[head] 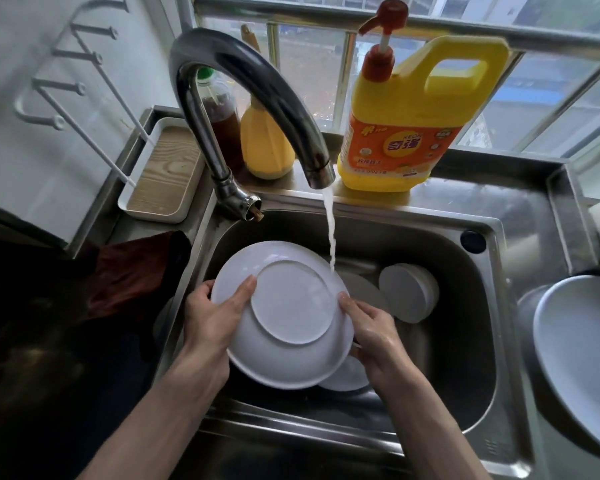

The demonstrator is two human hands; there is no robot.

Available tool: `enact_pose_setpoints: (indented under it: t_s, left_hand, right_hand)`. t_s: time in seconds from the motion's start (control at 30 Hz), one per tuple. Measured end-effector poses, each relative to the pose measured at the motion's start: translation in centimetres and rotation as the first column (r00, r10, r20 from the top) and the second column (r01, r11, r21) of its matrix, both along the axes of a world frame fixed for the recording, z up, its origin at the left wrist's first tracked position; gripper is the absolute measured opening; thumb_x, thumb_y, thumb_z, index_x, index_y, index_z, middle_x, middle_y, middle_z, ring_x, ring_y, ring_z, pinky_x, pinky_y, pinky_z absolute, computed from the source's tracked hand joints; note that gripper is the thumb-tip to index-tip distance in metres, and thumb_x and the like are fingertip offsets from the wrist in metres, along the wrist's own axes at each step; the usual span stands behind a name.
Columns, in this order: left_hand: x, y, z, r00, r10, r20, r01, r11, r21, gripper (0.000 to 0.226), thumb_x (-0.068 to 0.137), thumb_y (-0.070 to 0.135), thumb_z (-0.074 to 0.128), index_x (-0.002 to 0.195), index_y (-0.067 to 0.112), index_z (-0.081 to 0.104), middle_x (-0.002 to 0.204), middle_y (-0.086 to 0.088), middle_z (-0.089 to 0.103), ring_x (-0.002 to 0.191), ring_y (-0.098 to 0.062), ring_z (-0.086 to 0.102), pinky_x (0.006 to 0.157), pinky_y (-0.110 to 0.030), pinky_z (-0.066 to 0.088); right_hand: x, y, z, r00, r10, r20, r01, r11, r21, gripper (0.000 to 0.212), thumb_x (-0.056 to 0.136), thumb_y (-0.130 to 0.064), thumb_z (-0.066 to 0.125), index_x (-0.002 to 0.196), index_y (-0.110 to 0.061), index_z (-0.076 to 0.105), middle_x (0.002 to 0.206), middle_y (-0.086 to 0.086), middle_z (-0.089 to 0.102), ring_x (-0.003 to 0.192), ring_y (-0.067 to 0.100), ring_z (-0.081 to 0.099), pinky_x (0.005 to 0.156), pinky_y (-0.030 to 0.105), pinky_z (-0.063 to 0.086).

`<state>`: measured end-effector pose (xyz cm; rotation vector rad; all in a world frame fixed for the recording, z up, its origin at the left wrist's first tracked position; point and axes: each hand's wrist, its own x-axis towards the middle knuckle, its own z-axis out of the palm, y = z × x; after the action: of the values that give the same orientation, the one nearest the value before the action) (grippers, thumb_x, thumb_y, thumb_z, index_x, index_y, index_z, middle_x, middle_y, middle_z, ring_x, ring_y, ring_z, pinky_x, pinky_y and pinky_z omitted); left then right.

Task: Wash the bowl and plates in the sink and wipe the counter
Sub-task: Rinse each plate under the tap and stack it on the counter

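Observation:
I hold a white plate point(284, 320) bottom-up over the steel sink point(478, 341). My left hand point(215, 313) grips its left rim, thumb on the underside. My right hand point(371, 330) grips the right rim, wet. Water from the tap point(257, 98) runs in a thin stream point(330, 230) onto the plate's upper right edge. Under the plate lies another white plate point(347, 377), mostly hidden. A white bowl point(409, 292) lies on its side in the sink at the right.
A yellow detergent jug point(409, 119) with a red pump stands on the sill behind the sink, next to a brown bottle point(222, 112) and a yellow bottle point(264, 143). A dark cloth point(129, 271) lies left of the sink. A white plate point(582, 362) sits at the right.

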<state>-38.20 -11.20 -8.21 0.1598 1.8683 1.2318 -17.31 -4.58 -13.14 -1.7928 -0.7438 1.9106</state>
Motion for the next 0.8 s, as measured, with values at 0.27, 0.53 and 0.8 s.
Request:
enact_pose_setpoints:
  t_s: [0.27, 0.53, 0.8]
  left_hand:
    - [2.0, -0.7, -1.7, 0.984, 0.086, 0.156, -0.071, 0.992, -0.100, 0.039, 0.087, 0.032, 0.081, 0.116, 0.010, 0.067, 0.104, -0.014, 0.075, 0.094, -0.030, 0.072, 0.069, -0.034, 0.057]
    - [2.9, 0.9, -5.8, 0.962, -0.081, 0.260, 0.131, 0.975, -0.178, 0.037, 0.096, 0.029, 0.072, 0.123, 0.005, 0.068, 0.110, -0.014, 0.076, 0.100, -0.030, 0.072, 0.088, -0.040, 0.059]
    - [4.3, 4.2, -4.8, 0.921, -0.050, 0.387, 0.084, 0.994, -0.071, 0.071, 0.097, 0.061, 0.056, 0.158, 0.048, 0.023, 0.150, 0.004, 0.049, 0.132, -0.031, 0.053, 0.109, -0.057, 0.046]
  right_hand:
    - [0.0, -0.1, 1.9, 0.987, -0.136, -0.083, 0.147, 0.978, 0.148, 0.026, 0.099, -0.033, 0.070, 0.112, -0.011, 0.075, 0.100, 0.012, 0.080, 0.093, 0.032, 0.077, 0.088, 0.048, 0.062]
    - [0.6, 0.5, 5.6, 0.992, -0.096, -0.083, 0.120, 0.917, 0.381, 0.018, 0.099, -0.030, 0.069, 0.104, -0.013, 0.074, 0.088, 0.011, 0.079, 0.074, 0.025, 0.075, 0.064, 0.036, 0.062]
    - [0.8, -0.5, 6.2, 0.996, 0.006, -0.093, 0.041, 0.872, 0.487, 0.021, 0.099, -0.033, 0.064, 0.118, -0.024, 0.068, 0.099, 0.004, 0.080, 0.087, 0.022, 0.078, 0.067, 0.030, 0.062]
